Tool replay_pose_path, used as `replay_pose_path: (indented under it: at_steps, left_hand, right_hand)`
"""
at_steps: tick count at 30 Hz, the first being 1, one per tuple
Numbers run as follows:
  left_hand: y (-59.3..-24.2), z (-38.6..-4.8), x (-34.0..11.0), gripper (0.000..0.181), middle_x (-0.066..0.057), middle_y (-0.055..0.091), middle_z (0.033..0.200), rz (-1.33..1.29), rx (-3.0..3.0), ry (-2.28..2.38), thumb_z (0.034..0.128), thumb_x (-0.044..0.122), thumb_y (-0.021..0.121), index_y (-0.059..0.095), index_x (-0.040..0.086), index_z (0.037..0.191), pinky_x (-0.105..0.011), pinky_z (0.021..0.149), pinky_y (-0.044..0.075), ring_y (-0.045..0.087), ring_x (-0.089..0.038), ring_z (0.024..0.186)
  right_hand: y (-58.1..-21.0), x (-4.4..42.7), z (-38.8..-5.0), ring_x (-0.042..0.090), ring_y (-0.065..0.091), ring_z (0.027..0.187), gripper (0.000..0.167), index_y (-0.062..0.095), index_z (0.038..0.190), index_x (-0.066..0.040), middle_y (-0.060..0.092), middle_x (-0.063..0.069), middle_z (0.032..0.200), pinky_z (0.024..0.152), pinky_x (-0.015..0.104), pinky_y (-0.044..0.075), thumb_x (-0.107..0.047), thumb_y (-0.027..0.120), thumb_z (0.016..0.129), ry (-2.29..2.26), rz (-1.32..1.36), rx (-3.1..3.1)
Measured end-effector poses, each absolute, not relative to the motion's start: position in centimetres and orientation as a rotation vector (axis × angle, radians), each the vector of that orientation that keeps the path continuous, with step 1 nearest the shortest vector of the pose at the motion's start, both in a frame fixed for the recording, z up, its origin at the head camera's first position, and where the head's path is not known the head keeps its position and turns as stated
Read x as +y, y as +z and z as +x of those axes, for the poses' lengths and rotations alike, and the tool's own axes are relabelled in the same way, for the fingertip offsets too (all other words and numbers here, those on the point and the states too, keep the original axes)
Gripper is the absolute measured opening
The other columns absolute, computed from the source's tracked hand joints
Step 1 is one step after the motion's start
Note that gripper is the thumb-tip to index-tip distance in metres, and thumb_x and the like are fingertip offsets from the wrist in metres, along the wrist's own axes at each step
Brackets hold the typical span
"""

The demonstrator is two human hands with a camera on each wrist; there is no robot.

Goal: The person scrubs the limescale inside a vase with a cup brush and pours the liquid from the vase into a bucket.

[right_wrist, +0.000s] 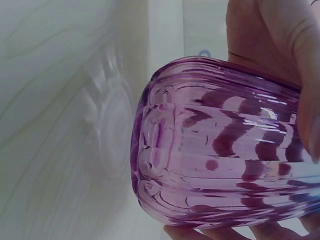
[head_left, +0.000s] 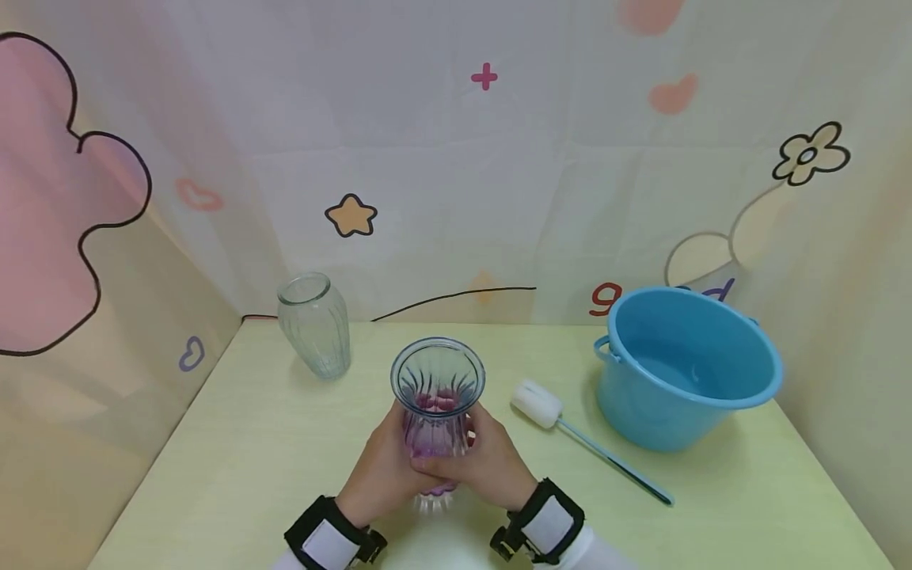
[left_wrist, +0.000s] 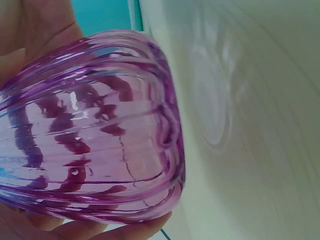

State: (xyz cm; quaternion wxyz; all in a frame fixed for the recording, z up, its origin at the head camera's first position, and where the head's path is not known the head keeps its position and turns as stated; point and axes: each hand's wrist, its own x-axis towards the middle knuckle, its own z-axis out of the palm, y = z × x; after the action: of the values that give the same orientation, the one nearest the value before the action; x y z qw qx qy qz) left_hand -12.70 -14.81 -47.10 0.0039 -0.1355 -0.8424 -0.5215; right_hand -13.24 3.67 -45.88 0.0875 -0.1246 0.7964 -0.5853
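A ribbed glass vase [head_left: 436,427], bluish at its flared rim and purple toward its base, is gripped between both hands. My left hand [head_left: 388,467] wraps its left side and my right hand [head_left: 492,459] its right, thumbs toward me. In the left wrist view, fingers curl round the purple lower body [left_wrist: 100,135]. The right wrist view has the same purple glass [right_wrist: 215,145] with fingers along it. Its base stands slightly off the table, with a bright patch of light on the tabletop beneath. Fingers on the far side show only through the glass.
At the back left a clear glass vase [head_left: 317,328] stands upright. Right of the hands lies a sponge brush [head_left: 537,402] with a white head and a blue handle. Beyond it is a blue bucket [head_left: 663,416]. A patterned cloth [head_left: 427,158] borders the pale table [head_left: 249,475].
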Motion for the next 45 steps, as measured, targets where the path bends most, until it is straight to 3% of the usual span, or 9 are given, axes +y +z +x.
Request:
replay_pose_path:
  at_steps: [5,11,17,22,27,31,38,45]
  left_hand:
    - [-47.1,-12.6,-16.1,0.112,-0.002,0.062,0.141,-0.328,-2.655,-1.585,0.0591,0.033,0.102,0.039,0.026,0.151,-0.053,0.108,0.051,0.064,-0.023,0.124]
    - [-47.2,-12.5,-18.0,0.104,-0.004,0.062,0.141,-0.295,-2.639,-1.443,0.0607,0.024,0.100,0.043,0.019,0.148,-0.052,0.106,0.053,0.065,-0.025,0.124]
    - [-47.0,-12.8,-19.6,0.112,-0.007,0.063,0.142,-0.296,-2.618,-1.334,0.0564,0.015,0.101,0.041,0.020,0.151,-0.056,0.106,0.052,0.064,-0.030,0.126]
    - [-47.1,-12.9,-21.0,0.107,-0.007,0.063,0.140,-0.234,-2.612,-1.348,0.0595,0.023,0.101,0.042,0.022,0.149,-0.057,0.104,0.053,0.064,-0.031,0.125]
    - [-47.4,-12.6,-22.5,0.106,-0.014,0.059,0.145,-0.142,-2.602,-1.352,0.0673,0.035,0.099,0.037,0.017,0.152,-0.062,0.106,0.050,0.061,-0.039,0.129]
    - [-47.4,-12.4,-23.3,0.108,-0.020,0.056,0.147,-0.091,-2.615,-1.338,0.0698,0.032,0.097,0.033,0.011,0.154,-0.063,0.106,0.049,0.060,-0.044,0.130]
    - [-47.3,-12.4,-25.3,0.108,-0.025,0.052,0.148,-0.004,-2.629,-1.276,0.0717,0.030,0.096,0.029,0.007,0.154,-0.066,0.105,0.048,0.059,-0.048,0.129]
    - [-47.7,-12.5,-27.0,0.108,-0.028,0.052,0.148,0.039,-2.585,-1.247,0.0695,0.027,0.097,0.031,0.006,0.153,-0.067,0.108,0.044,0.056,-0.049,0.131]
  right_hand:
    - [-45.8,2.3,-13.5,0.024,0.056,0.133,0.084,0.048,0.145,-0.032,0.061,-0.003,0.142,0.109,0.055,0.047,-0.046,0.092,0.075,-1.753,-0.417,2.336]
    - [-45.3,0.5,-13.9,0.027,0.048,0.144,0.090,0.040,0.152,-0.026,0.055,-0.001,0.149,0.119,0.063,0.035,-0.045,0.089,0.079,-1.728,-0.499,2.274]
    - [-45.5,-0.9,-14.3,0.026,0.051,0.139,0.084,0.042,0.149,-0.024,0.057,0.002,0.145,0.116,0.061,0.039,-0.041,0.087,0.081,-1.710,-0.544,2.312]
    - [-45.8,-1.6,-14.2,0.035,0.051,0.139,0.083,0.038,0.156,-0.018,0.049,0.011,0.154,0.109,0.060,0.048,-0.040,0.081,0.088,-1.678,-0.556,2.313]
    - [-46.0,-2.2,-14.0,0.038,0.050,0.142,0.079,0.029,0.163,-0.020,0.039,0.009,0.164,0.109,0.060,0.048,-0.037,0.070,0.097,-1.613,-0.643,2.291]
    - [-46.0,-3.3,-14.2,0.035,0.051,0.142,0.076,0.024,0.166,-0.024,0.039,0.006,0.165,0.109,0.056,0.050,-0.035,0.063,0.102,-1.566,-0.677,2.312]
    - [-45.7,-5.8,-15.1,0.036,0.053,0.140,0.075,0.025,0.165,-0.026,0.046,0.009,0.160,0.104,0.042,0.056,-0.030,0.065,0.102,-1.550,-0.722,2.319]
    - [-45.6,-7.7,-15.7,0.030,0.057,0.136,0.076,0.021,0.166,-0.030,0.048,0.006,0.160,0.104,0.046,0.054,-0.039,0.062,0.103,-1.406,-0.761,2.414]
